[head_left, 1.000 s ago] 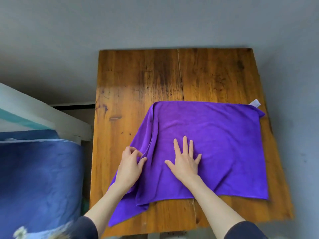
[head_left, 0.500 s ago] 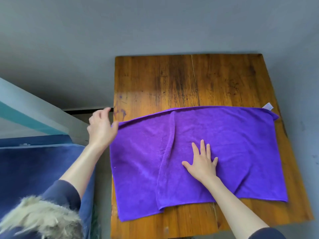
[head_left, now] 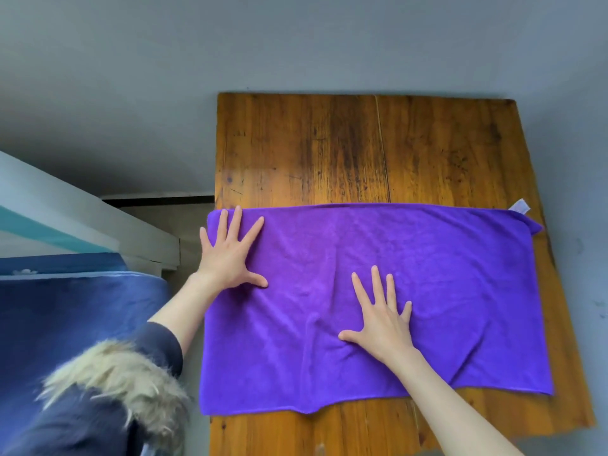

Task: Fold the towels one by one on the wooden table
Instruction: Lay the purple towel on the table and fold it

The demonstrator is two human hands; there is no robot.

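A purple towel [head_left: 444, 291] lies spread flat across the near half of the wooden table [head_left: 329, 153], its left edge reaching slightly past the table's left side. A small white tag [head_left: 519, 205] sticks out at its far right corner. My left hand [head_left: 230, 255] presses flat on the towel's far left corner, fingers spread. My right hand [head_left: 381, 320] presses flat on the towel's middle, fingers spread. A low crease runs down the cloth between the two hands.
A bed with a blue cover [head_left: 65, 307] and a white frame [head_left: 82, 225] stands left of the table. A fur-trimmed dark hood [head_left: 115, 390] fills the lower left. Grey floor [head_left: 296, 44] surrounds the table's far side and right side.
My left hand pulled the folded-over left part of the towel out to the left, let go and now presses flat on its far left corner. The right hand stayed pressed on the middle.
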